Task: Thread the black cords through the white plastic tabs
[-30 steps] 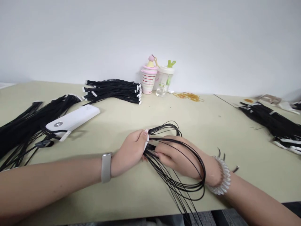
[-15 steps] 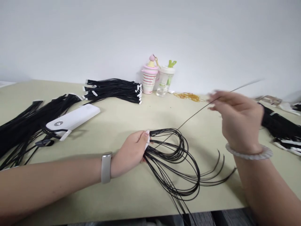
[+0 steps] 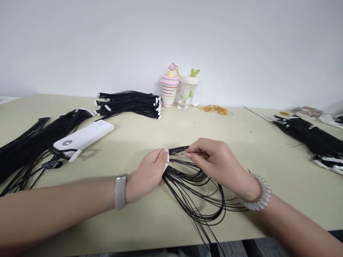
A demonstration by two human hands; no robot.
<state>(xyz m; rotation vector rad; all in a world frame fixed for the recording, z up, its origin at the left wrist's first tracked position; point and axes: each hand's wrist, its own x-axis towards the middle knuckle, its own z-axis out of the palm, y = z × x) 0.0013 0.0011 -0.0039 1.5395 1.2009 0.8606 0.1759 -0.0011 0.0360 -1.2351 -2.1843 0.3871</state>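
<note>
My left hand (image 3: 151, 171) lies on the table with its fingers closed round the gathered ends of a bundle of thin black cords (image 3: 198, 194). The cords loop out to the right and trail over the table's near edge. My right hand (image 3: 214, 160) is just right of the left one, fingertips pinched on one black cord near the gathered ends. A pale band sits on my left wrist and a clear coiled bracelet on my right.
A white power bank (image 3: 84, 137) lies at the left among black cord piles (image 3: 29, 146). Another bundle (image 3: 131, 103) lies at the back. Two cups (image 3: 178, 91) stand by the wall beside rubber bands (image 3: 214, 110). More cords (image 3: 313, 141) lie at the right.
My right hand drew one cord up and out to the right, then came back down to the bundle and now pinches a cord beside my left hand. My left hand stayed put.
</note>
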